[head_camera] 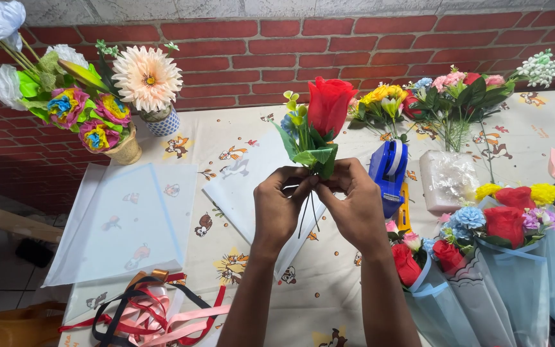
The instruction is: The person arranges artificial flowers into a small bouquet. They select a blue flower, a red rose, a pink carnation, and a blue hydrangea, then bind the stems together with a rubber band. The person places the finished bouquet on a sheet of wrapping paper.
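Note:
Both my hands hold a small bunch of artificial flowers upright over the table. Its red rose (328,103) stands on top, with green leaves (316,156) and a small blue and yellow-green sprig (292,112) beside it. My left hand (279,207) and my right hand (353,204) pinch the thin dark stems (308,215) together just under the leaves. The stem ends hang down between my palms.
Translucent wrapping sheets (123,218) lie on the cartoon-print tablecloth (329,302). A blue tape dispenser (388,173) sits right of my hands. Wrapped bouquets (502,257) lie at the right, loose flowers (451,103) behind, ribbons (149,315) at the front left, potted flowers (97,109) at the back left.

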